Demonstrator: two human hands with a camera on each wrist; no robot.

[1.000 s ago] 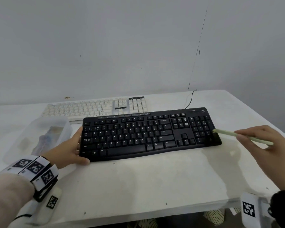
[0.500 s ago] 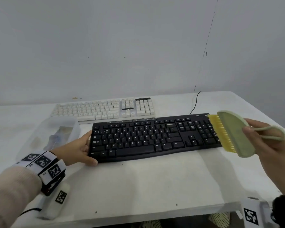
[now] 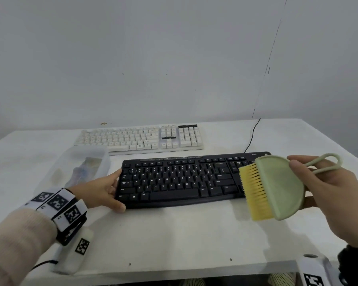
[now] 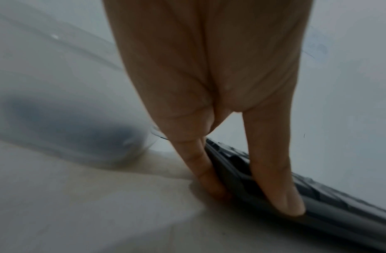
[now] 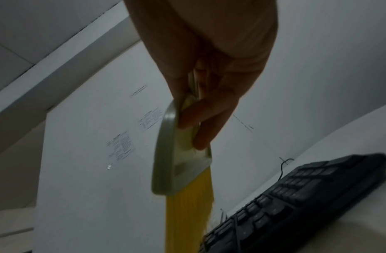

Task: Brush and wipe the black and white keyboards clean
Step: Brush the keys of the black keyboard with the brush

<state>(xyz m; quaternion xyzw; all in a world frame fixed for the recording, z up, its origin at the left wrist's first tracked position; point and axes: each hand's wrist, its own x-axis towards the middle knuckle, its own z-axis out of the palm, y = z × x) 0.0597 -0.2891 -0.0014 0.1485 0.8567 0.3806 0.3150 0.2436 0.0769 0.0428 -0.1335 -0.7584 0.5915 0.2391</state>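
The black keyboard point(image 3: 180, 180) lies across the white table, with the white keyboard point(image 3: 136, 138) behind it near the wall. My left hand point(image 3: 113, 189) grips the black keyboard's left end, thumb at the front corner and fingers along the side edge. In the left wrist view the thumb lies on the keyboard point(image 4: 317, 193) and the fingers sit beside it. My right hand point(image 3: 306, 182) holds a pale green brush point(image 3: 277, 186) by its body, in the air over the keyboard's right end. Its yellow bristles point(image 3: 254, 193) point left and hide the number pad. The right wrist view shows the brush point(image 5: 172, 154) above the keyboard point(image 5: 296, 196).
A clear plastic box point(image 3: 79, 168) with small items inside stands just left of the black keyboard, close to my left hand. A black cable point(image 3: 251, 137) runs from the keyboard's back right up the wall. The table's front edge point(image 3: 174, 271) is near me.
My right hand has lifted the brush off the number pad's edge and turned it, so its flat face shows and the bristles point left. The left hand stays on the keyboard's end.
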